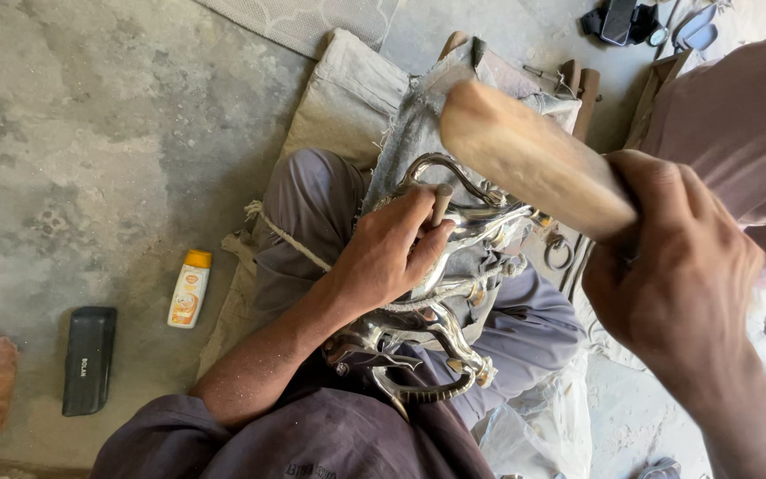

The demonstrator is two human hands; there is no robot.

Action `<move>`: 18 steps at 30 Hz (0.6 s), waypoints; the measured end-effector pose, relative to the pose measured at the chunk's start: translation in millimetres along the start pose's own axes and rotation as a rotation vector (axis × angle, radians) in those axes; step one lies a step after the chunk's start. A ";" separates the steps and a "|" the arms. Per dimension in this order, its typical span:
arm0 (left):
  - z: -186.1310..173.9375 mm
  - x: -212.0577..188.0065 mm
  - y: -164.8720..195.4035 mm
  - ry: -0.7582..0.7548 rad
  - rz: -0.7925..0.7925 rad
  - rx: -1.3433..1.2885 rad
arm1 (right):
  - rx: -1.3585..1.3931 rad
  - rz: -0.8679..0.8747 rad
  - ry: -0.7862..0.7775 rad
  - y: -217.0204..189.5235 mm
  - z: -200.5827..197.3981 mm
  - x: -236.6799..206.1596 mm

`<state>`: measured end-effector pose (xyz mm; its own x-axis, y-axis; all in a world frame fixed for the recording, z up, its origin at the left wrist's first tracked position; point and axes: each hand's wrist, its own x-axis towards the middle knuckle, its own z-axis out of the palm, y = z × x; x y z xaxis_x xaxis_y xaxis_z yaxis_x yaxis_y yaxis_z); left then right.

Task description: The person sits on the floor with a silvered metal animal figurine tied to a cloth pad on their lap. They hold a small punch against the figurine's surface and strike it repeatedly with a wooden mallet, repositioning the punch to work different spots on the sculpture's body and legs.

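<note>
- Fingers of my left hand (392, 253) are curling shut around a short wooden punch (441, 203), pinching it upright against the shiny metal piece (436, 293) lying across my lap.
- I am gripping a wooden mallet (534, 160) in my right hand (676, 275), fist fully closed around its handle, with the blurred, pale head hanging raised over the punch.
- I am seeing the metal piece as a curved, silvery ornamental casting with scrolls and loops, resting on my thighs between my knees, its upper loop lying against a grey cloth (418, 115).
- I am sitting on a beige padded mat (339, 98) spreading over the concrete floor (90, 133).
- I am noticing a small white and orange bottle (190, 288) lying on the floor just left of the mat, and a black flat case (89, 360) lying further left, well apart from my hands.
- I am also catching a metal ring (558, 251) lying near my right knee, and dark tools (618, 22) sitting at the top edge.
</note>
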<state>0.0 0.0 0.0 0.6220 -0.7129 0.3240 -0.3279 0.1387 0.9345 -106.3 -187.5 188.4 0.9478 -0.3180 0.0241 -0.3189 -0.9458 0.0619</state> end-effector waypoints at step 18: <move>-3.8 -9.2 -0.8 0.112 -0.015 -0.181 | -0.585 -0.220 -0.131 10.2 22.9 0.7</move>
<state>-2.7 9.1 -3.2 0.7044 -0.6362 0.3147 -0.1909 0.2572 0.9473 -108.8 -198.9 166.2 0.9721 -0.1606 -0.1711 -0.0304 -0.8092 0.5868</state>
